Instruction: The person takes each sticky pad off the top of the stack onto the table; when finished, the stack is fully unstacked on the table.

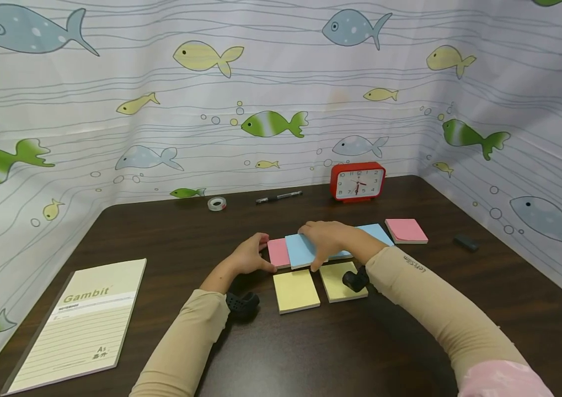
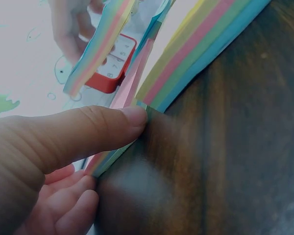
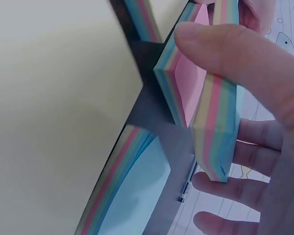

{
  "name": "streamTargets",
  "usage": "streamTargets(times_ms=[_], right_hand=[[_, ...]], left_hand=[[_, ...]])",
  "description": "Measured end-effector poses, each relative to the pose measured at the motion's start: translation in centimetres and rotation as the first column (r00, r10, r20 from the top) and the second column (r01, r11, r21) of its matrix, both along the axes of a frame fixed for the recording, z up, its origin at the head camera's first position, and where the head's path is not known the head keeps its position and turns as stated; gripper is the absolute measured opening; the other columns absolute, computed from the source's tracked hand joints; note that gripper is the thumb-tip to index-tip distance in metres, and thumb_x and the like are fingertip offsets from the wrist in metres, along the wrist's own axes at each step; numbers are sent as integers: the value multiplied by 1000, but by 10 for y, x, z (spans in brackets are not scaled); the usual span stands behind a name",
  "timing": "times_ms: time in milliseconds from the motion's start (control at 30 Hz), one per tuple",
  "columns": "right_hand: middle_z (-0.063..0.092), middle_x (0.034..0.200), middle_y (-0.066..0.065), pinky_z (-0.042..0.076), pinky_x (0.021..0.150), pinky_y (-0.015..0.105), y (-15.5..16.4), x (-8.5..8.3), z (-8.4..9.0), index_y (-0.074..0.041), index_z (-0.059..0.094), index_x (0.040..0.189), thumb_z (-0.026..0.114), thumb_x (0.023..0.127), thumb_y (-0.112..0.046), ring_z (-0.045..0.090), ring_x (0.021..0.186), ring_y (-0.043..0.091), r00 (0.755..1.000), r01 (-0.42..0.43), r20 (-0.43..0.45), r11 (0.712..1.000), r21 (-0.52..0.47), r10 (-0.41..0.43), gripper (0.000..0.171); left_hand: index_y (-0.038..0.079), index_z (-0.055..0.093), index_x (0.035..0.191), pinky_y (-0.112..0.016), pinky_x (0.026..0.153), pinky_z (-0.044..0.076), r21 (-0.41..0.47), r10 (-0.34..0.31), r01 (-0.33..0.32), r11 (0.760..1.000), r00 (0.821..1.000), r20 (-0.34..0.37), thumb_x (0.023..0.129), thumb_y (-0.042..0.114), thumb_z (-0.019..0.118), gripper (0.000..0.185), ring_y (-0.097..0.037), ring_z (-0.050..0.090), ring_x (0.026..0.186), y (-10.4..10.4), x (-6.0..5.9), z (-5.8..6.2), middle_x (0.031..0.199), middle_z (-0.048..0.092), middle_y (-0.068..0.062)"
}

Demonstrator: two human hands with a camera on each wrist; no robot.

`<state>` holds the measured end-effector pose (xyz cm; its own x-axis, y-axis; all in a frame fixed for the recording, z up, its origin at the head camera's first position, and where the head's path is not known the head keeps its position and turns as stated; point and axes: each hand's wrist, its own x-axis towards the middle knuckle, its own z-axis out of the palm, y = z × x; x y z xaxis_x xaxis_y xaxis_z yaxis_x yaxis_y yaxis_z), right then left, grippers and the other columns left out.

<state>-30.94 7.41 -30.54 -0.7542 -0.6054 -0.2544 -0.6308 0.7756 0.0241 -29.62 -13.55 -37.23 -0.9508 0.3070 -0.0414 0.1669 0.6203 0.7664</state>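
My left hand [image 1: 248, 256] pinches a pink-topped sticky note pad [image 1: 278, 252] at its left end, thumb at the near corner and fingers at the far one. In the right wrist view that pad shows striped edges. My right hand [image 1: 330, 240] grips a blue-topped sticky note pad [image 1: 300, 252], thumb on one edge and fingers on the opposite one. In the left wrist view this striped pad [image 2: 100, 46] is raised and tilted; from the head it overlaps the pink one. Another blue-topped pad [image 1: 374, 234] lies beyond my right hand, partly hidden by the forearm.
Two yellow-topped pads [image 1: 296, 292] lie in front, and a pink-topped pad [image 1: 406, 230] at right. A red clock [image 1: 358, 183], a pen [image 1: 278, 197] and a tape roll [image 1: 217, 204] are at the back. A notebook [image 1: 79, 320] lies left, a small black object [image 1: 466, 242] right.
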Motion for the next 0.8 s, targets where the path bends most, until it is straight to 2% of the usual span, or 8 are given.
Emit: streamTargets(times_ms=[267,800], right_hand=[[44,119,5,40,81,39,19,8,2,-8,37,129,73,61,-45,44,98,19,1000,-5,-5,999,-53,4,86],[44,118,8,38,85,41,65,12,-7,-4,37,128,75,60,-42,44,99,21,1000,26,20,994,-110,-23,87]], left_hand=[[-3,32,129,-35,93,34,12,-7,7,1000,1000,1,62,9,78,82,-23,37,119,-1,2,0,132,35,-15],[-4,32,128,-35,93,33,13,-9,9,1000,1000,-1,62,8,79,82,-23,38,119,-1,2,1,131,36,-16]])
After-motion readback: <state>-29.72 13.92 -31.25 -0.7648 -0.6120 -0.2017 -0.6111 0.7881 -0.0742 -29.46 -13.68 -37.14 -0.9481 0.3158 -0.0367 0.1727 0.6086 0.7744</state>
